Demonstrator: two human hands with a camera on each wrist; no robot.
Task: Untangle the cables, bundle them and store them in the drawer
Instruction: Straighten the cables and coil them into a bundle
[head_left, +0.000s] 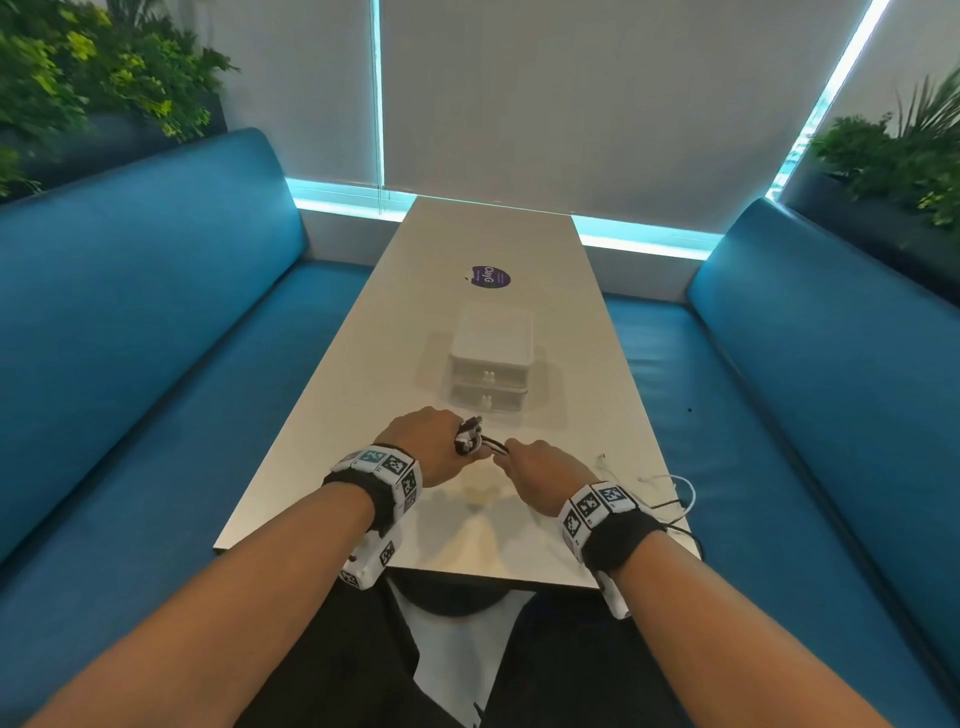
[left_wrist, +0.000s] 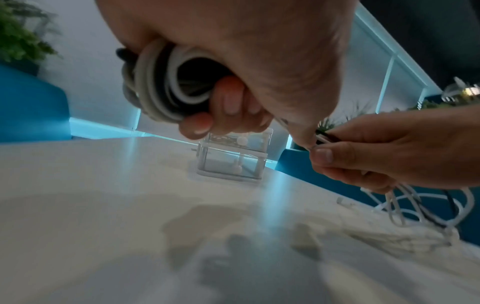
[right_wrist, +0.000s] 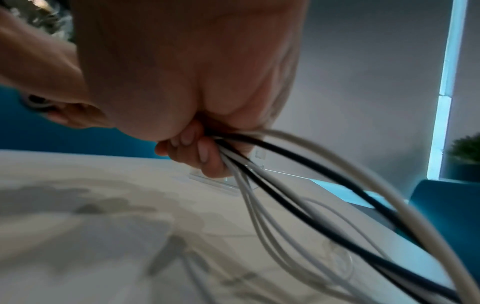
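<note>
A long pale table (head_left: 467, 249) runs from the near edge toward 12 o'clock, where it meets grey roller blinds (head_left: 571, 104) edged with a cyan glow. Blue padded benches (head_left: 156, 322) flank it at 9 and 3 o'clock, and leafy plants (head_left: 93, 67) stand behind both backrests. A round purple sticker (head_left: 490, 277) lies on the tabletop at 12 o'clock from the clear two-drawer box (head_left: 491, 358), which stands mid-table with both drawers closed.

Above the near end of the table, at 6 o'clock from the box, the left hand (head_left: 428, 444) is clenched around a coil of white and black cables (left_wrist: 166, 82), fingers curled through its loops. Just beside it at 3 o'clock, the right hand (head_left: 543, 467) grips the loose strands (right_wrist: 285, 185) leading out of that coil, thumb and fingers pinched on them. From this hand the white and black strands trail down toward 4 o'clock onto the table's right edge, where the slack lies in loose loops and part of it hangs over the edge. Soft shadows of both hands fall on the surface beneath.
</note>
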